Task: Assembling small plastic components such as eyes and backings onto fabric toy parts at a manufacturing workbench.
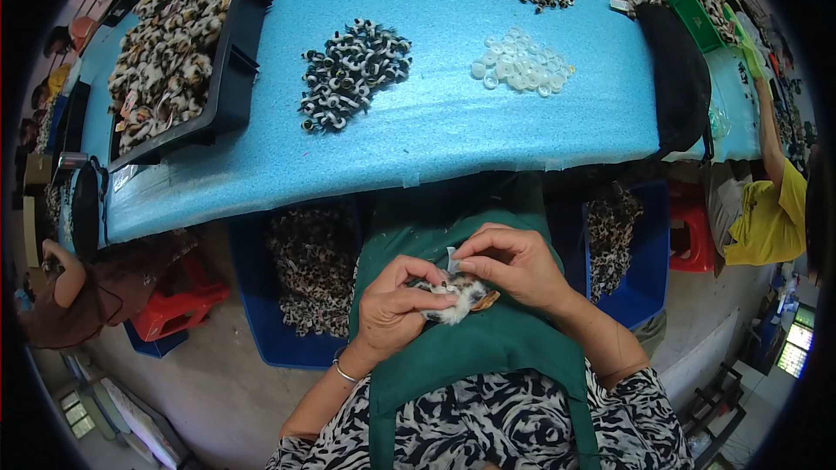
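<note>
Over my lap, my left hand (392,303) is closed on a small furry plush piece (451,312) in white, black and tan. Its thumb and fingers grip the piece from the left side. My right hand (515,263) is closed in a pinch at the upper edge of the plush. Between its fingertips and the plush shows a small whitish tag-like piece (451,258). My fingers partly hide both items. A green apron (488,348) lies beneath my hands.
On the blue-covered table (348,170) are a heap of black-and-white curled pieces (353,74), translucent white discs (522,63) and a black tray (187,126) of furry pieces. Blue bins (287,352) flank my knees. Red stools (178,300) and co-workers sit either side.
</note>
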